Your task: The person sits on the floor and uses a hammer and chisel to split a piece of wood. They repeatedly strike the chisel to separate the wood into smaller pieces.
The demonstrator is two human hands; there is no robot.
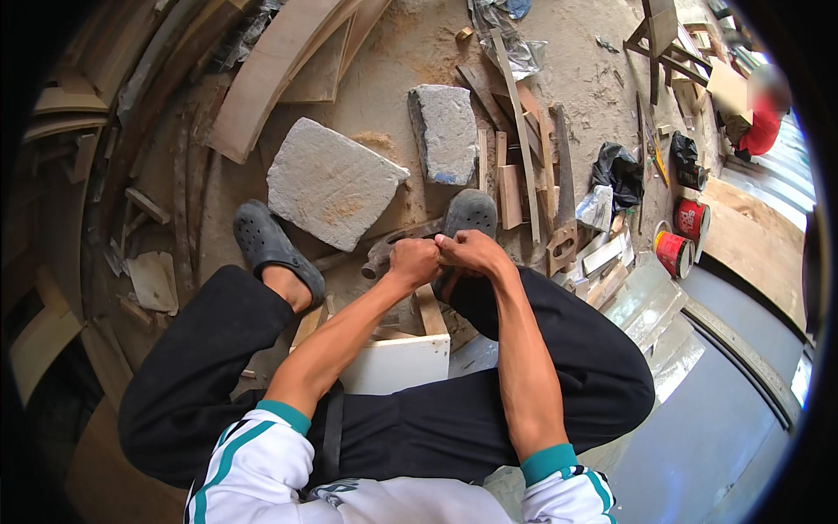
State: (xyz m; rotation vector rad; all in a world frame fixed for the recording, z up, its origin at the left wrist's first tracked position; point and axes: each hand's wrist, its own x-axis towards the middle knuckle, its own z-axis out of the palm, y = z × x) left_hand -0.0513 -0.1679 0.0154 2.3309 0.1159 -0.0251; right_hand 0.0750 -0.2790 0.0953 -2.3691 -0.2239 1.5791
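My two hands meet over the ground between my feet. My left hand (415,260) is closed in a fist round a hammer (376,260), whose dark metal head sticks out on the left side of the fist. Against it, my right hand (474,251) is closed too, thumb and fingers pressed together; whatever they pinch is hidden. Below the hands, between my legs, stands a wooden box-like frame (394,365) with a white front panel. Two rough grey stone blocks lie beyond: a wide one (332,183) to the left and a narrower one (449,133) to the right.
A handsaw (563,196) lies among wood strips (517,131) right of my feet. Further right are a black plastic bag (619,175) and two red cans (674,253). Curved wooden boards (272,74) lean at upper left. Another person in red (765,127) is at far right.
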